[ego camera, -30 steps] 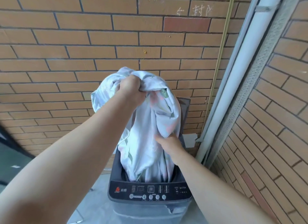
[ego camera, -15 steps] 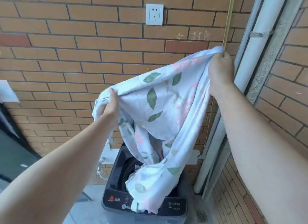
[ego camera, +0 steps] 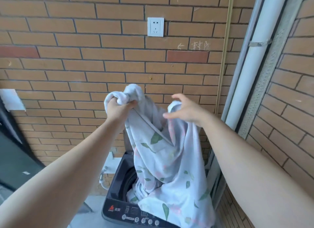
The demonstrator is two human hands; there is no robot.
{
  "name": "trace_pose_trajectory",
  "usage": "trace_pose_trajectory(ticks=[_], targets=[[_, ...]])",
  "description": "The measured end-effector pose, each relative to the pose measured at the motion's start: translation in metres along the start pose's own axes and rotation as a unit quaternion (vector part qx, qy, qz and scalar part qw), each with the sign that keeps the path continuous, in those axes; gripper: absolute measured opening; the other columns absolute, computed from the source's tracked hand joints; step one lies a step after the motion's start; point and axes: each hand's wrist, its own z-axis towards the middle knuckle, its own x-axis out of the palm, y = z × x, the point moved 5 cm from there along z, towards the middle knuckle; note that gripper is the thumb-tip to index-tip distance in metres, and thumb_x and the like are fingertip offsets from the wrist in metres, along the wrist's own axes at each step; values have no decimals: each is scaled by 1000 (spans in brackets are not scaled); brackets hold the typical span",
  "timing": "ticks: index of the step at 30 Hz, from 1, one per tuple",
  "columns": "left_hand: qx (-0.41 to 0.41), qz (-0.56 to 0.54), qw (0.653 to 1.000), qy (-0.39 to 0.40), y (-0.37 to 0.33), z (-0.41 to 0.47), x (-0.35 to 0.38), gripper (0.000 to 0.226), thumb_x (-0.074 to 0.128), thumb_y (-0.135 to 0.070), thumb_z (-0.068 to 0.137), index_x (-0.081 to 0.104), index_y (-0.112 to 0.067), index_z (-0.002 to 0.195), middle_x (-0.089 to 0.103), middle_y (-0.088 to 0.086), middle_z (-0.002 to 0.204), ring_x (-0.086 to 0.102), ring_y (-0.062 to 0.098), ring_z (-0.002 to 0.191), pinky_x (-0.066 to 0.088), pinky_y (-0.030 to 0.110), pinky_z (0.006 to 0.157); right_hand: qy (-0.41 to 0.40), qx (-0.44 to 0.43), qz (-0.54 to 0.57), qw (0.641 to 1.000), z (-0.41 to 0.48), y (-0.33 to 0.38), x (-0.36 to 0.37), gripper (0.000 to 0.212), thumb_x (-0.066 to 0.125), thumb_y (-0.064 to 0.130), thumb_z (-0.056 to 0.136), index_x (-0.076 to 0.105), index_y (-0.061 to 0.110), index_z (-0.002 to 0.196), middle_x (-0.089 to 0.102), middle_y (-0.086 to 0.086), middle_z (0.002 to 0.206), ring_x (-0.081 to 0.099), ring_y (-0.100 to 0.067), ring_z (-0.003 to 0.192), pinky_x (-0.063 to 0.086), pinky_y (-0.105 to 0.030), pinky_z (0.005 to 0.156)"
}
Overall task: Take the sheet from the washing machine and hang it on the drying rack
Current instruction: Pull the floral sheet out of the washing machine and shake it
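This is a corner of orange-brown brick wall (ego camera: 85,71), with a white plastic wall socket (ego camera: 155,26) set high in it, a thin brass-coloured pipe (ego camera: 224,58) running down beside a fat white drainpipe (ego camera: 254,66), and a strip of grey concrete floor (ego camera: 95,202) at the bottom. Against the wall stands the dark grey top-loading washing machine (ego camera: 117,210), its lid up and its drum open. The white cotton sheet printed with green leaves and pink flowers (ego camera: 163,163) is only partly out. Its top is bunched in the air above the machine, while its lower folds trail down into the drum and spill over the front control panel. The left hand (ego camera: 119,107) has its fingers clenched tight round the topmost wad of cloth. The right hand (ego camera: 186,109) has its fingers spread and blurred, clasping nothing, with a fold of the sheet lying against its palm and wrist. Half a second ago that right hand was pinching an edge high up by the drainpipe, with the sheet stretched wide between both hands. Now it has let go and dropped level with the left, and the cloth hangs in a narrower bundle.
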Motion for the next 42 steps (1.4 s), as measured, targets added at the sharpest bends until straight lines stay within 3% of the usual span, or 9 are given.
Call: trace_pose_trajectory(ticks=[5, 10, 15, 19, 24, 31, 35, 38, 42], targets=[[14, -67, 996, 64, -12, -17, 21, 33, 84, -20, 76, 65, -3, 98, 70, 15, 102, 72, 25, 90, 60, 48, 82, 104, 5, -69, 992, 3, -10, 65, 102, 84, 75, 49, 55, 30, 136, 63, 14, 128, 62, -12, 115, 49, -34, 100], [-133, -177, 973, 64, -3, -21, 7, 77, 82, -69, 57, 65, -16, 111, 74, 7, 106, 72, 21, 98, 55, 42, 93, 29, -14, -196, 980, 9, -26, 86, 8, 67, 23, 76, 63, 16, 75, 67, -4, 80, 67, -28, 83, 50, -30, 61], [-141, -282, 946, 70, 0, -2, -28, 18, 56, -31, 93, 66, -16, 94, 73, 12, 91, 69, 30, 94, 56, 41, 85, -199, 0, -152, 968, 5, -21, 25, 20, 55, 9, 84, 52, 12, 65, 69, -17, 79, 65, -36, 77, 41, -31, 60], [-142, -213, 951, 173, 13, 10, -48, 31, 45, -3, 89, 59, -10, 115, 68, 16, 99, 68, 28, 84, 55, 41, 82, -350, 0, -83, 933, 4, -25, -29, 27, 54, 29, 85, 57, 11, 65, 66, -13, 72, 64, -32, 66, 46, -34, 56], [-184, -4, 886, 426, 29, -6, -47, 62, 54, 11, 66, 52, 10, 128, 60, 30, 118, 62, 43, 105, 52, 51, 90, -374, 10, -114, 920, 2, -35, -51, 25, 47, 6, 77, 39, 11, 54, 45, -9, 66, 48, -28, 61, 23, -29, 47], [-241, 36, 791, 561, 62, -50, -11, 48, 44, 21, 75, 56, 9, 119, 59, 25, 117, 58, 39, 111, 47, 45, 98, -303, 33, -36, 952, 1, -24, -39, 40, 44, -3, 80, 71, 23, 93, 71, -7, 99, 64, -31, 92, 51, -31, 75], [-310, -21, 861, 402, 97, -49, -8, 39, 37, 26, 72, 54, -9, 77, 58, 21, 116, 65, 37, 104, 56, 40, 76, -245, 53, 0, 968, 1, -20, -31, 16, 59, 24, 82, 70, 14, 88, 71, -3, 86, 64, -27, 86, 46, -32, 71], [-385, -131, 886, 222, 122, -37, -17, 59, 16, 27, 81, 46, -9, 117, 45, 18, 137, 69, 36, 99, 60, 32, 66, -106, 28, -111, 988, -3, -15, -17, 30, 78, 41, 71, 72, 18, 88, 68, 3, 84, 63, -18, 80, 50, -30, 73], [-377, 36, 897, 229, 141, -52, -18, 37, 49, 11, 91, 50, -3, 124, 45, 14, 141, 71, 34, 97, 60, 42, 81, 19, -21, -324, 946, -7, -11, 0, 31, 86, 28, 69, 74, 21, 97, 71, 0, 97, 66, -21, 86, 54, -31, 71]])
